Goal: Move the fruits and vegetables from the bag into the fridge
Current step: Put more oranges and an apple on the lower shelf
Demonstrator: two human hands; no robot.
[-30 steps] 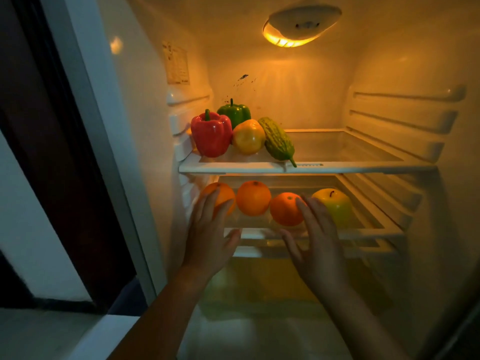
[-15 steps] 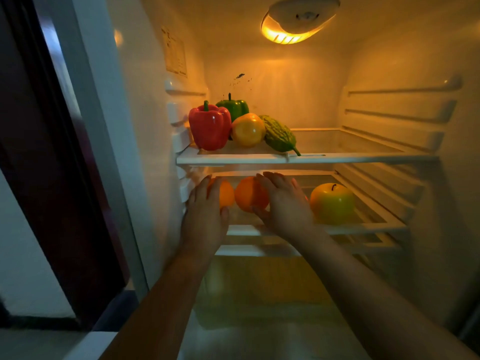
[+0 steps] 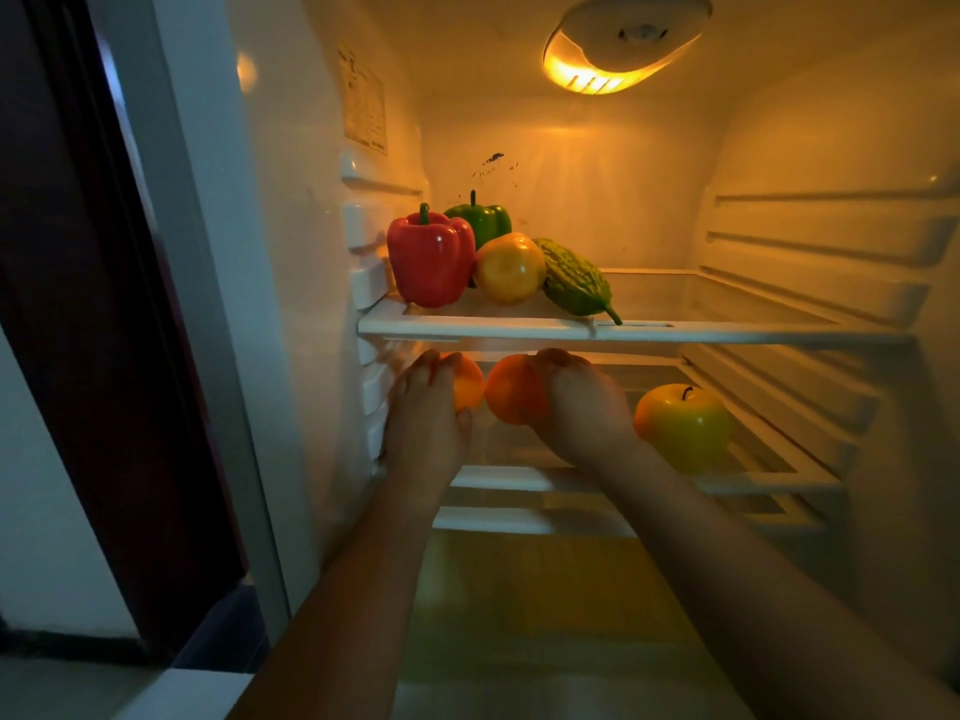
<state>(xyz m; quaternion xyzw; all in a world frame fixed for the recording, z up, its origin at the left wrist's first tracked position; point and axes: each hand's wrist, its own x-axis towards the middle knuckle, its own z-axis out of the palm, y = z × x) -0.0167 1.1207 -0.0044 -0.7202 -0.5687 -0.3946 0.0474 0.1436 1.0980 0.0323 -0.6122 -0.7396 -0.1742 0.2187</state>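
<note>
Deep in the open fridge, my left hand (image 3: pixel 426 423) grips the leftmost orange (image 3: pixel 467 387) on the lower shelf (image 3: pixel 753 478), fingers over its top and thumb below. My right hand (image 3: pixel 587 407) curls its fingers over the top of a second orange (image 3: pixel 511 389) right beside it. Anything behind that hand is hidden. A yellow-green apple (image 3: pixel 683 426) sits to the right on the same shelf. On the upper shelf (image 3: pixel 727 332) stand a red pepper (image 3: pixel 428 259), a green pepper (image 3: pixel 483 218), a yellow fruit (image 3: pixel 509 267) and a bitter gourd (image 3: pixel 574 278).
The right half of the upper shelf is bare glass. The fridge's left wall (image 3: pixel 311 252) lies close to my left hand. A lit lamp (image 3: pixel 618 49) is in the ceiling. A dim drawer (image 3: pixel 545 615) sits beneath my forearms. No bag is in view.
Both hands have moved forward onto the lower shelf. They went from hovering open in front of the oranges to closing over them; the rightmost of the three oranges is now covered by my right hand.
</note>
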